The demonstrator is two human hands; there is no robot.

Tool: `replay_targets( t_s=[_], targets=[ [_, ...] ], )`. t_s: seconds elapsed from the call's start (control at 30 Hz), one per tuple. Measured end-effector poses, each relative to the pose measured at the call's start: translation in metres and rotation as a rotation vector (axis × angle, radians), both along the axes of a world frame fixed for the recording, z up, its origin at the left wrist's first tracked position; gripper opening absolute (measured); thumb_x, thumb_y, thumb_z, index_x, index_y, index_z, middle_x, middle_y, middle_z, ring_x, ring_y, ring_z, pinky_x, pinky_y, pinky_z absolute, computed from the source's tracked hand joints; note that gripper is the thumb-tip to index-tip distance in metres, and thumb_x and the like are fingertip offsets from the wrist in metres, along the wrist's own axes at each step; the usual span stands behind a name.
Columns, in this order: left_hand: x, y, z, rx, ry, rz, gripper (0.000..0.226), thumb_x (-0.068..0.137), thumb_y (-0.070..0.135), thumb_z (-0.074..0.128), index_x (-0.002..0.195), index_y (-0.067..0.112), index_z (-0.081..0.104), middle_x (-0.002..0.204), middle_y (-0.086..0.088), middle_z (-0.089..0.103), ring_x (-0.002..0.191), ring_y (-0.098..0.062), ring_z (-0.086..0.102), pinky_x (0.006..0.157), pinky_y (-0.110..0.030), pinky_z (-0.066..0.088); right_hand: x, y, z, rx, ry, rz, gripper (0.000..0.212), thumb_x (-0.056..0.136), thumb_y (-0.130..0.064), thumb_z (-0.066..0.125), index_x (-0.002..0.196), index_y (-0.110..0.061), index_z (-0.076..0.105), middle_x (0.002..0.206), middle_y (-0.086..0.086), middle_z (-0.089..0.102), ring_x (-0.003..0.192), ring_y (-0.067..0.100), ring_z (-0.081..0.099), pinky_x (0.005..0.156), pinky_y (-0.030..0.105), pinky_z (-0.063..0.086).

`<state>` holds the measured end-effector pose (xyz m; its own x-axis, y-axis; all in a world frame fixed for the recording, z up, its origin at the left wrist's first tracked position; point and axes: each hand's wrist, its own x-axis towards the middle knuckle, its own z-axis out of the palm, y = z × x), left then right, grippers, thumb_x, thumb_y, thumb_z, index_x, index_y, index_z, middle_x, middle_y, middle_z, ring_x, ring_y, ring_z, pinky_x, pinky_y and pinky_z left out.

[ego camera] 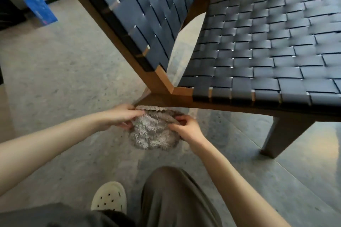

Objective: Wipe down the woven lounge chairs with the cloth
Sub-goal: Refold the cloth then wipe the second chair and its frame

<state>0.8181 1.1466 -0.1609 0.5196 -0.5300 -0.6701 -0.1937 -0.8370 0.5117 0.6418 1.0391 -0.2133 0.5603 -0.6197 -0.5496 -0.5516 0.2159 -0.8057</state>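
While it hangs bunched between both hands, the grey fluffy cloth (pixel 153 132) is just under the wooden frame (pixel 184 101) of the woven lounge chair (pixel 258 51), near the corner where seat & backrest meet. The L hand (pixel 120 116) has its grip on the cloth's upper left edge, fingers curled round it; the R hand (pixel 186 129) pinches the right edge w/ thumb & fingers. Below, a cream shoe (pixel 109 197) stands on the grey floor (pixel 64 83); a blue box (pixel 36 5) is far left.
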Motion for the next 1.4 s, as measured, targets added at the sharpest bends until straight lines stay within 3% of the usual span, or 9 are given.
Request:
replay_targets(
  t_s=[0.13,0.37,0.5,0.7,0.83,0.9,1.07,1.3,1.4],
  targets=[
    [0.023,0.003,0.004,-0.091,-0.159,0.063,0.023,0.093,0.037,0.058,0.087,0.015,0.056,0.071,-0.001,0.053,0.059,-0.012,0.05,0.049,-0.02,0.042,0.032,0.02,-0.01,0.072,-0.059,-0.149,0.041,0.083,-0.018,0.072,0.117,-0.015,0.049,0.119,0.007,0.058,0.103,0.02,0.058,0.085,0.032,0.051],
    [0.035,-0.038,-0.018,-0.34,-0.212,0.301,0.028,0.089,0.036,0.062,0.072,0.015,0.056,0.058,-0.003,0.055,0.047,-0.015,0.05,0.039,-0.02,0.037,0.076,0.028,-0.021,0.294,-0.205,-0.928,0.042,0.082,-0.017,0.074,0.116,-0.006,0.051,0.106,0.008,0.06,0.085,0.016,0.056,0.077,0.027,0.043],
    [0.031,-0.048,-0.036,-0.467,-0.315,0.313,0.017,0.088,0.036,0.064,0.082,0.021,0.059,0.077,0.005,0.063,0.065,-0.007,0.058,0.056,-0.015,0.044,0.091,0.035,-0.03,0.251,-0.223,-1.087,0.04,0.081,-0.015,0.076,0.112,-0.005,0.053,0.104,0.005,0.06,0.088,0.017,0.056,0.077,0.024,0.043],
    [0.025,-0.033,-0.059,-0.707,-0.365,0.112,0.018,0.09,0.025,0.064,0.108,0.024,0.06,0.101,0.007,0.053,0.09,0.0,0.053,0.077,0.002,0.036,0.107,0.049,-0.043,0.097,-0.352,-1.051,0.037,0.091,-0.016,0.063,0.125,-0.001,0.057,0.12,0.01,0.064,0.111,0.021,0.06,0.087,0.023,0.046],
    [0.026,-0.027,-0.082,-0.769,-0.451,-0.109,0.05,0.085,0.031,0.061,0.13,0.01,0.056,0.121,-0.002,0.036,0.122,-0.017,0.039,0.108,-0.025,0.031,0.116,0.055,-0.051,-0.037,-0.425,-1.023,0.021,0.098,-0.018,0.053,0.117,-0.013,0.058,0.104,-0.011,0.063,0.091,-0.006,0.06,0.081,0.013,0.045],
    [0.031,-0.028,-0.087,-0.798,-0.513,-0.171,0.048,0.087,0.029,0.061,0.131,0.009,0.055,0.131,-0.005,0.044,0.126,-0.021,0.04,0.11,-0.034,0.032,0.121,0.058,-0.056,-0.132,-0.436,-1.014,0.024,0.099,-0.017,0.05,0.121,-0.012,0.057,0.103,-0.015,0.062,0.085,-0.012,0.059,0.075,0.005,0.044],
    [0.044,-0.028,-0.098,-0.906,-0.591,-0.275,0.05,0.091,0.022,0.061,0.138,0.008,0.048,0.134,0.013,0.038,0.119,0.01,0.027,0.102,0.001,0.013,0.138,0.064,-0.077,-0.331,-0.355,-0.951,0.036,0.102,-0.017,0.043,0.135,-0.007,0.052,0.119,0.002,0.062,0.096,0.001,0.057,0.073,0.0,0.04],
    [0.06,-0.022,-0.133,-0.955,-0.617,-0.275,0.052,0.092,0.019,0.061,0.141,0.012,0.044,0.138,0.009,0.04,0.129,0.001,0.031,0.112,-0.014,0.021,0.157,0.074,-0.107,-0.348,-0.359,-0.802,0.027,0.103,-0.011,0.038,0.123,-0.009,0.056,0.101,-0.013,0.06,0.087,-0.009,0.058,0.07,0.001,0.038],
    [0.074,-0.01,-0.155,-0.889,-0.587,-0.25,0.049,0.095,0.02,0.057,0.141,0.018,0.042,0.142,0.006,0.042,0.134,-0.005,0.032,0.114,-0.022,0.024,0.162,0.076,-0.124,-0.363,-0.312,-0.691,0.027,0.102,-0.01,0.04,0.121,-0.009,0.058,0.106,-0.002,0.064,0.088,0.0,0.057,0.072,0.002,0.039]
  ],
)
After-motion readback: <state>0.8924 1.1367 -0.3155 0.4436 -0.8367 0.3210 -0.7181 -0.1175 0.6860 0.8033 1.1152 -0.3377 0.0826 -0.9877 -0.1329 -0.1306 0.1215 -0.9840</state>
